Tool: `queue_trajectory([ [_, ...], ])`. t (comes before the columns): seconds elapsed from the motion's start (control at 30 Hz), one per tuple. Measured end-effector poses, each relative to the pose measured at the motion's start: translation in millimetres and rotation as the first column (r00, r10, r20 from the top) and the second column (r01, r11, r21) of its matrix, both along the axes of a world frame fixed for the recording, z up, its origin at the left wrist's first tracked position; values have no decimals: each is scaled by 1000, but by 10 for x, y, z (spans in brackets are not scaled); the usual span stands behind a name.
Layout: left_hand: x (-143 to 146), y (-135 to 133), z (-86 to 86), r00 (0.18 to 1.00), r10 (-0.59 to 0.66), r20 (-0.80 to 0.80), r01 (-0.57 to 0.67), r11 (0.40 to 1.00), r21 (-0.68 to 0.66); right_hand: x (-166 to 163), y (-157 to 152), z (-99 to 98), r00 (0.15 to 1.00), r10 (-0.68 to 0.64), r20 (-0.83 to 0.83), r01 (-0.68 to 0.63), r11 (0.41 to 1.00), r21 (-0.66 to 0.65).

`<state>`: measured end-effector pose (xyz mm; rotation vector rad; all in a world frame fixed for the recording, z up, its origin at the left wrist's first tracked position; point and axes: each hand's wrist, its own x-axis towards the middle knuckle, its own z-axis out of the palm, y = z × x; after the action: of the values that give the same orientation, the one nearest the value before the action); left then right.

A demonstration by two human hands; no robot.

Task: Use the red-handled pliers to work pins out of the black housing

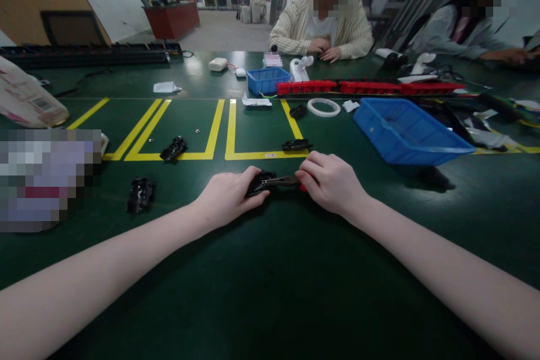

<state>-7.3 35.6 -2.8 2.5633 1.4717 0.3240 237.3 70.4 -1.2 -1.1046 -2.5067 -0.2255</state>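
My left hand point(230, 197) is closed around a small black plastic part point(259, 181) resting on the green table point(270, 281). My right hand point(329, 180) grips a thin dark tool with a red handle point(289, 181), its tip pointing left into the black part. Both hands meet at the table's centre, just in front of a yellow floor-tape rectangle point(230, 129). Another black part point(296, 145) lies just beyond my hands on the yellow line.
Two more black parts point(141, 194) point(174, 149) lie to the left. A tilted blue bin point(407, 130) sits right, a smaller blue bin point(265, 80), red trays point(367, 88) and a tape roll point(323, 107) further back. Two people sit across the table.
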Motion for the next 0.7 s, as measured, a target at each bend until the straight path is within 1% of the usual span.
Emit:
queue_trajectory([
  [0.23, 1, -5, 12, 998, -30, -52, 32, 999, 32, 68, 99, 11, 998, 52, 38, -55, 994, 94],
  [0.33, 2, -3, 18, 996, -37, -75, 39, 999, 33, 85, 119, 0, 997, 55, 45, -60, 991, 118],
  [0.53, 0, -1, 17, 996, -47, -70, 49, 998, 28, 84, 111, -12, 998, 46, 46, -51, 992, 113],
  [0.7, -1, -5, 7, 995, -48, -83, 52, 998, 46, 63, 93, -9, 998, 49, 49, -52, 996, 70],
])
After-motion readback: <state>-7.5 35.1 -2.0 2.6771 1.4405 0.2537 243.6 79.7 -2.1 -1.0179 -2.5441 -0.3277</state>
